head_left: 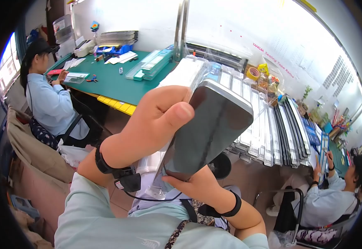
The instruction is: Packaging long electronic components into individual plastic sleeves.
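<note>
A dark, glossy flat slab with rounded corners and a silvery edge, like a smartphone, is held up tilted in front of me. My left hand is closed on its upper left side, the thumb pressed along the edge. At its lower end my right hand grips it, the thumb by the bottom corner and the other fingers hidden behind it. A crumpled piece of clear plastic shows below the slab, between my forearms. Black bands circle both my wrists, and a small black device with a cable hangs by the left one.
Long white and black strip-like packages lie in rows on the table ahead. Tape rolls sit behind them. On the left, a person works at a green table; another person sits at the right. A metal chair frame stands there.
</note>
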The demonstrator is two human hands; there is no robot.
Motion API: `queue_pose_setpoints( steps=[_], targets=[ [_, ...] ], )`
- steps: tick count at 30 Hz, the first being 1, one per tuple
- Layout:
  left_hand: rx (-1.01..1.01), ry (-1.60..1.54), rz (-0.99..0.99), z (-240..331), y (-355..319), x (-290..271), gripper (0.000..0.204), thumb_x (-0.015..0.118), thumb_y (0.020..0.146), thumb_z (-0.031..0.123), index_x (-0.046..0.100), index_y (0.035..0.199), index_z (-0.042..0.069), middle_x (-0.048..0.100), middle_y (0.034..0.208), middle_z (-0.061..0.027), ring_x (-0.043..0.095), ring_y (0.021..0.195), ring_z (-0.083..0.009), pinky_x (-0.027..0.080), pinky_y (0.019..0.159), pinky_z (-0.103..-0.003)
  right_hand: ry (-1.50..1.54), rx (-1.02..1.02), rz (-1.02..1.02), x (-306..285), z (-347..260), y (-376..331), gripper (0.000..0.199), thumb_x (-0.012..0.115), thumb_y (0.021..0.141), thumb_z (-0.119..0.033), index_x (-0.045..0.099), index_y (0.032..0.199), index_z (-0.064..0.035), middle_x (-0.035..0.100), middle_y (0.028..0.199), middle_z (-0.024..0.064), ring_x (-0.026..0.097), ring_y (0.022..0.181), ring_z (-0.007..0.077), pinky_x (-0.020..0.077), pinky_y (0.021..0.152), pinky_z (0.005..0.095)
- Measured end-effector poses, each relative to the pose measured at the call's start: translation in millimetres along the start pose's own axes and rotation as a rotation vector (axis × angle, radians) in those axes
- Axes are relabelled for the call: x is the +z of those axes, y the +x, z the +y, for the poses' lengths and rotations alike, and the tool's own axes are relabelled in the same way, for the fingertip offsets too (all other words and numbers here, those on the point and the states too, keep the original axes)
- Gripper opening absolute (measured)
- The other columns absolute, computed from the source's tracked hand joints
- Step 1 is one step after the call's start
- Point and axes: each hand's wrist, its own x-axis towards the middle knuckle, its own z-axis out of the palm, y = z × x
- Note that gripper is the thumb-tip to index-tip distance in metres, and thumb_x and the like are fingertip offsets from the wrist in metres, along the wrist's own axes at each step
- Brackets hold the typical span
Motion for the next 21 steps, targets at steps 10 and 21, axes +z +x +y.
queue_pose_setpoints(
  steps=[10,21],
  targets=[
    [-0.069,0.221,-0.167,70.3,27.5,-10.7,0.023,0.061,0.084,0.024,0.056,0.079,0.002,0.050,0.072,0.0023,0.039,0.063,-0.0030,0.030,0.055,-0.018,0.239,-0.269,0.282,-26.1,-75.1,54.4,0.022,0.066,0.081,-0.018,0.060,0.092,0.0003,0.058,0.069,0.0039,0.052,0.063,0.0106,0.0428,0.059,0.0257],
    [0.632,0.643,0.123,84.7,42.3,-12.3,0.043,0.076,0.068,0.011,0.049,0.101,0.006,0.035,0.067,0.0068,0.024,0.056,-0.0021,0.018,0.049,-0.018,0.445,-0.464,0.438,-41.1,-111.7,79.2,0.033,0.039,0.096,-0.019,0.061,0.093,0.0055,0.064,0.080,0.0083,0.058,0.071,0.0082,0.0438,0.064,0.0207]
  ],
)
